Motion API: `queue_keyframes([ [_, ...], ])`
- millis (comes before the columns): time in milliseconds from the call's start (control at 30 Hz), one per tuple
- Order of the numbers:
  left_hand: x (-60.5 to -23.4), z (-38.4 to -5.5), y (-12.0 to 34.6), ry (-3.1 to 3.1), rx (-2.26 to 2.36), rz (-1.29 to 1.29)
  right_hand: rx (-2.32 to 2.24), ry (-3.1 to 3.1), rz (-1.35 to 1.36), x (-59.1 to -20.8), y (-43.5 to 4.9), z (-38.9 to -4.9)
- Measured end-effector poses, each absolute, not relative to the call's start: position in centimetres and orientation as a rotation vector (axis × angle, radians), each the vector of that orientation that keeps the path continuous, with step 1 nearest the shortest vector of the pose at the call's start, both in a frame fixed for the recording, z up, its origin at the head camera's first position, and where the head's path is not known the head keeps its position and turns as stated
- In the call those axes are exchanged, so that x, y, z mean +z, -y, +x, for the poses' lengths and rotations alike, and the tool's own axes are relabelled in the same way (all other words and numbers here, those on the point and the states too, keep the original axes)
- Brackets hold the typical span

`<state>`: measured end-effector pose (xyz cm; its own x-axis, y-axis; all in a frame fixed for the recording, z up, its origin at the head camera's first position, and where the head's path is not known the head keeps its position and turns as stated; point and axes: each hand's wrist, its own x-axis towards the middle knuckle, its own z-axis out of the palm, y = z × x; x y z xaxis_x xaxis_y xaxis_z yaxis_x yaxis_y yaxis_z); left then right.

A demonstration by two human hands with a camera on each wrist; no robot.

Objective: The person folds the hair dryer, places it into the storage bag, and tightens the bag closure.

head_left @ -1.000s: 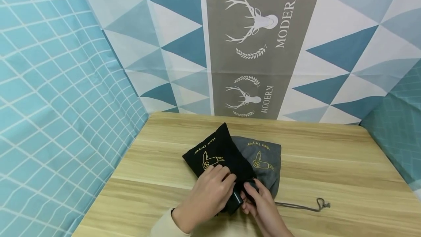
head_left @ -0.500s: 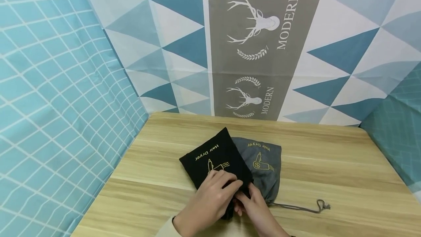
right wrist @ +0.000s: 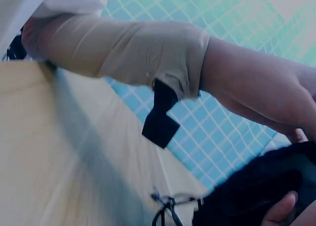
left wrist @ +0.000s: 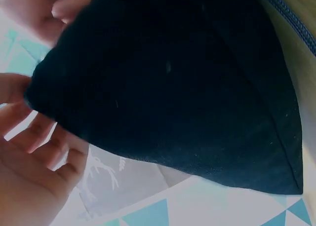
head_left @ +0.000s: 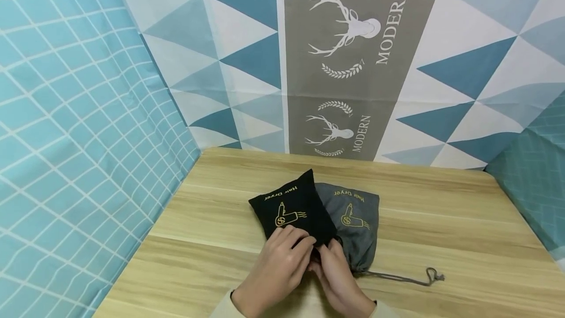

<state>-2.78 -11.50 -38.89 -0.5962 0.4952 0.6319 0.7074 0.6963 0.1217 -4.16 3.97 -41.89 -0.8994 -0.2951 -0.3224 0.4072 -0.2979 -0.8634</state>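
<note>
A black cloth drawstring pouch (head_left: 304,210) with a yellow "Hair Dryer" print lies partly over a grey pouch (head_left: 357,220) of the same design. My left hand (head_left: 278,264) grips the black pouch's near edge, its fingers bent over the cloth. Beside it, my right hand (head_left: 340,276) holds the pouch near its mouth, its fingertips partly hidden behind the left hand. In the right wrist view, my right thumb (right wrist: 281,208) rests on dark cloth. Black knotted cord (right wrist: 170,204) hangs beside it. The pouch (left wrist: 173,102) fills most of the left wrist view.
The wooden table (head_left: 441,215) carries both pouches. A grey drawstring (head_left: 401,278) runs right from the grey pouch and ends in a knotted loop. Patterned cloth (head_left: 247,63) hangs behind the table, and a blue checked sheet (head_left: 66,112) covers the left side.
A shiny black piece between the hands at the pouch's mouth is out of sight now. My right hand has moved left, close to the left hand. The black pouch has shifted slightly.
</note>
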Motion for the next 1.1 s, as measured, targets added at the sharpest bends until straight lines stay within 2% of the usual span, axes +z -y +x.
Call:
queue_keyframes([
  [300, -38.9, -2.7, 11.6, 2.199, -0.519, -0.881, -2.306, -1.458, 0.188, -41.8, -2.2, -3.8],
  [700, -40.0, -4.2, 13.3, 2.415, -0.469, -0.682, -2.24, -1.453, 0.175, -41.0, -2.1, -5.0],
  [1100, -39.8, -4.4, 14.4, 2.428, -0.667, -0.699, -2.029, -1.426, -0.15, -41.1, -3.8, -5.3],
])
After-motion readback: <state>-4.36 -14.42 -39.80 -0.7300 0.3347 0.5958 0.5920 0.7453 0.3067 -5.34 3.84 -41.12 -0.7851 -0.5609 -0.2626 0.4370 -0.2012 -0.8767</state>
